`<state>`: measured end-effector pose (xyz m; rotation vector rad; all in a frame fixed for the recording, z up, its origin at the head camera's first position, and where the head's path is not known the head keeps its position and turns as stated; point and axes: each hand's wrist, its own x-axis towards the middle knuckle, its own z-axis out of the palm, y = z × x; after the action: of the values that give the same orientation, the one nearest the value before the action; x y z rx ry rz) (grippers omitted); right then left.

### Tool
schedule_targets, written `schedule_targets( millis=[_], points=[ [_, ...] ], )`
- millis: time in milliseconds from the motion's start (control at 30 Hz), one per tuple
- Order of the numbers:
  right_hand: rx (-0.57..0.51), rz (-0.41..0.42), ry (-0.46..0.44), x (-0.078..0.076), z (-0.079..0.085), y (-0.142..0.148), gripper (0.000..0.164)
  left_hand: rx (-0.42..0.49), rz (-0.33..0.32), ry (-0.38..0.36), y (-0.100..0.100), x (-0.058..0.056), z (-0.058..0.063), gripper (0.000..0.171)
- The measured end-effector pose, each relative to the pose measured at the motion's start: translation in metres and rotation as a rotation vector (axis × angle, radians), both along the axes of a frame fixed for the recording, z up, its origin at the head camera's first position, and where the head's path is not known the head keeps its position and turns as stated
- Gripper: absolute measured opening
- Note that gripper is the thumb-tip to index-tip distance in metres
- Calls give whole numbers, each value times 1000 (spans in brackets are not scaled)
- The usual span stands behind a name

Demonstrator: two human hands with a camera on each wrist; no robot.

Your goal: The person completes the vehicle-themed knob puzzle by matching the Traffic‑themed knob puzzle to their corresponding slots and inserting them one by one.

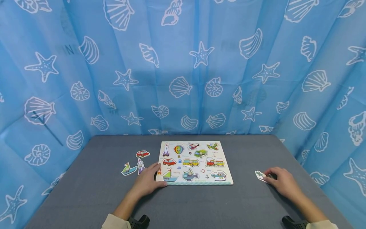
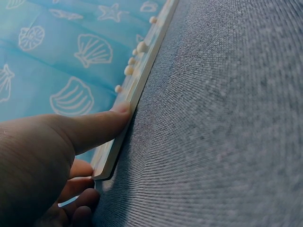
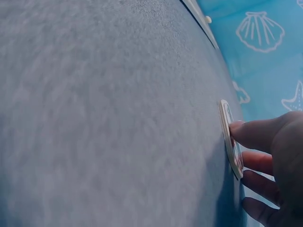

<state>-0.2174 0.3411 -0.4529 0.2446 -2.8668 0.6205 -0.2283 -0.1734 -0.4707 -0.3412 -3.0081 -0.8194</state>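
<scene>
A flat wooden peg puzzle board point(image 1: 200, 183) with printed vehicles lies mid-table. My left hand point(image 1: 146, 182) grips its near left corner, the thumb point(image 2: 102, 125) along the near edge and the other fingers at the left side. Several round knobs point(image 2: 129, 70) stand up from the board. Far to the right, my right hand point(image 1: 284, 182) pinches a small white-rimmed puzzle piece point(image 1: 259, 175) with some green on it. In the right wrist view that piece point(image 3: 226, 132) stays low over the cloth; its full picture is hidden by the fingers.
Left of the board lie a red car piece point(image 1: 142, 154), a sailboat piece point(image 1: 129, 169) and a rocket piece point(image 1: 140, 164), the last close to my left hand. Grey cloth point(image 1: 217, 206) covers the table. A blue shell-print curtain point(image 1: 183, 70) surrounds its back and sides.
</scene>
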Motion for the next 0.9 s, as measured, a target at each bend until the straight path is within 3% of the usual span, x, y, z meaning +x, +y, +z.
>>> schedule_targets(
  millis=[433,900],
  points=[
    [-49,-17,29,-12,-5,-31,12,-5,2,2,-1,-1,-1,88],
    [-84,26,46,-9,-9,-73,11,-9,5,5,0,1,1,87]
  ],
)
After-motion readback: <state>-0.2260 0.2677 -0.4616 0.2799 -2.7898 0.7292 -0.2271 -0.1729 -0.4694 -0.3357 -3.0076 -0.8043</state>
